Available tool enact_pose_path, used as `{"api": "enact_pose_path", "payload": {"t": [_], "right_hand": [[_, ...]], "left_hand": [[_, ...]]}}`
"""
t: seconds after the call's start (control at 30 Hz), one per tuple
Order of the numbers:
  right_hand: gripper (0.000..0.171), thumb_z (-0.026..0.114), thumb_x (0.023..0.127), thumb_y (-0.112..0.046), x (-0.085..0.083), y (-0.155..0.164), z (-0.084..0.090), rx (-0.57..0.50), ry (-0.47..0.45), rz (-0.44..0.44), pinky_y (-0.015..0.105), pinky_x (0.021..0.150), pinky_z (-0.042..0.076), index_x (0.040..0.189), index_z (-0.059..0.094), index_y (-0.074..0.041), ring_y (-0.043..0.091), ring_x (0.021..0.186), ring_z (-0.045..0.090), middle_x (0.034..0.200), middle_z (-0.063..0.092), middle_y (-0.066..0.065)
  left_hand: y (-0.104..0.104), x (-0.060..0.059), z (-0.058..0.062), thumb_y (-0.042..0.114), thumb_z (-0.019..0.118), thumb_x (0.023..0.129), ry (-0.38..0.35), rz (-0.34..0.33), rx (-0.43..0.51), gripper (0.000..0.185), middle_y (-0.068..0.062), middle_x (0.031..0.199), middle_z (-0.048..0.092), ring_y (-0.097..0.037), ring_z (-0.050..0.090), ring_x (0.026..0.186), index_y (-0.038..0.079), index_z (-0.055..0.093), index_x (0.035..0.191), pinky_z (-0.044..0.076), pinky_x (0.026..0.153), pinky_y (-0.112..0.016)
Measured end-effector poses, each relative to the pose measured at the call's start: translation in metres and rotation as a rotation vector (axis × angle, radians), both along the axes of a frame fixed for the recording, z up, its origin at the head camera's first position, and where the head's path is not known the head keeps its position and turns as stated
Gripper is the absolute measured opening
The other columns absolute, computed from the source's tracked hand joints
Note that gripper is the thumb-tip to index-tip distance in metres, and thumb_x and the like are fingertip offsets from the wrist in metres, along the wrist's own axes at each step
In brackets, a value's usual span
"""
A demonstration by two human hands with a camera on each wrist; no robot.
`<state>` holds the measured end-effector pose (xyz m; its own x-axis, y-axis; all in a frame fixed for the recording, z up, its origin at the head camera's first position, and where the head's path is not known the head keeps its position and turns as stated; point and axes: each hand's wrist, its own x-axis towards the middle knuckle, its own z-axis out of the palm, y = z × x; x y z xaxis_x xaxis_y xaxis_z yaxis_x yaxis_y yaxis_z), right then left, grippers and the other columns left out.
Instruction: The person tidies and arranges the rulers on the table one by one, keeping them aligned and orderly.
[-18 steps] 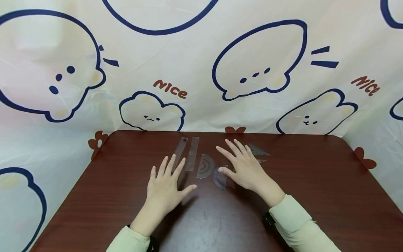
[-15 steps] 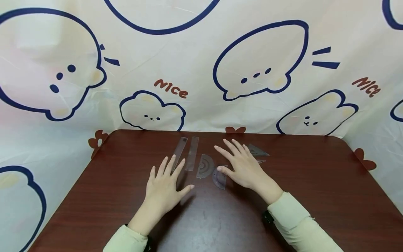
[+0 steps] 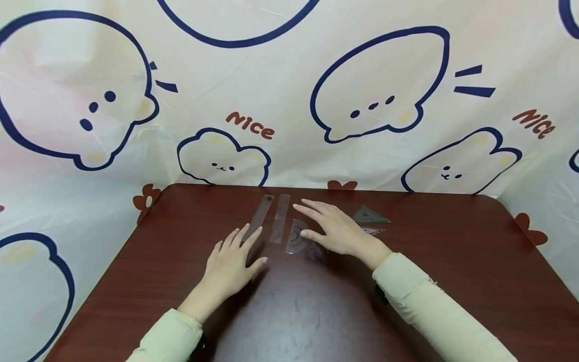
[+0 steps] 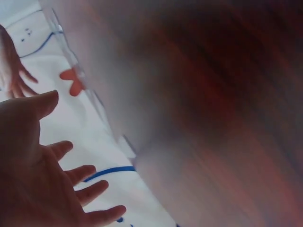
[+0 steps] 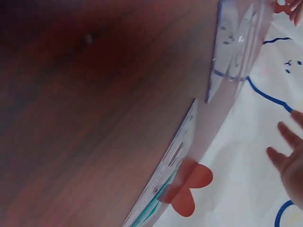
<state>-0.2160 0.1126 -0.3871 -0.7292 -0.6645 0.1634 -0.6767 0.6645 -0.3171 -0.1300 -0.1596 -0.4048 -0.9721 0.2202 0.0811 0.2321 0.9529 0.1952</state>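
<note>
Fingers spread, my left hand (image 3: 228,264) hovers in the head view near the lower end of a clear ruler (image 3: 262,211). A second clear ruler (image 3: 280,218) lies just right of it. My right hand (image 3: 336,230), fingers extended and holding nothing, reaches leftward above two clear protractors. One protractor (image 3: 295,241) shows beside the thumb; the other protractor (image 3: 317,256) is partly hidden beneath the hand. To the right lie a greenish set square (image 3: 370,215) and a second set square (image 3: 374,231). The left wrist view shows the left palm (image 4: 33,175) with no object in it.
All the drawing tools lie flat on a dark red-brown wooden table (image 3: 289,311), toward its back edge. A pale curtain (image 3: 289,90) with blue cartoon outlines stands behind the table and along both sides.
My right hand has swung left and now covers more of the protractors, leaving the set squares more visible. My left hand has drawn slightly left. The drawing tools stay in place.
</note>
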Motion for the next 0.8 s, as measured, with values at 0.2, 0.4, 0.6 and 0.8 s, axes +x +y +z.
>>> {"api": "enact_pose_path", "payload": {"t": [0.2,0.4,0.6,0.8], "right_hand": [[0.064,0.050,0.100,-0.052,-0.017,-0.008,-0.001,0.012,-0.004,0.016,0.050,0.114,0.026,0.157,0.027,-0.032,0.026,0.144,0.031,0.160,0.030,0.001],[0.063,0.051,0.101,-0.050,-0.037,-0.009,-0.003,0.049,-0.027,-0.005,0.049,0.114,0.028,0.157,0.029,-0.031,0.027,0.143,0.034,0.158,0.034,0.004],[0.060,0.052,0.101,-0.048,-0.057,-0.007,-0.006,0.074,-0.020,-0.043,0.046,0.113,0.030,0.154,0.036,-0.027,0.026,0.140,0.038,0.155,0.039,0.004],[0.059,0.055,0.100,-0.047,-0.065,-0.013,-0.007,0.069,-0.057,-0.057,0.043,0.112,0.031,0.152,0.041,-0.025,0.024,0.140,0.039,0.153,0.042,0.004]], "left_hand": [[-0.010,-0.010,-0.001,0.048,0.062,0.096,-0.059,0.004,0.067,0.070,-0.013,0.158,0.032,-0.038,0.030,0.143,0.022,0.036,0.155,0.028,0.107,-0.064],[-0.019,-0.016,0.000,0.046,0.063,0.095,-0.106,0.033,0.109,0.068,-0.015,0.155,0.035,-0.040,0.033,0.140,0.020,0.039,0.153,0.029,0.103,-0.067],[-0.020,-0.030,0.000,0.039,0.065,0.095,-0.101,0.070,0.154,0.064,-0.018,0.148,0.044,-0.041,0.041,0.134,0.013,0.044,0.150,0.035,0.100,-0.065],[-0.017,-0.045,0.000,0.035,0.068,0.094,-0.109,0.126,0.189,0.061,-0.018,0.140,0.052,-0.036,0.046,0.129,0.007,0.049,0.145,0.043,0.095,-0.059]]}}
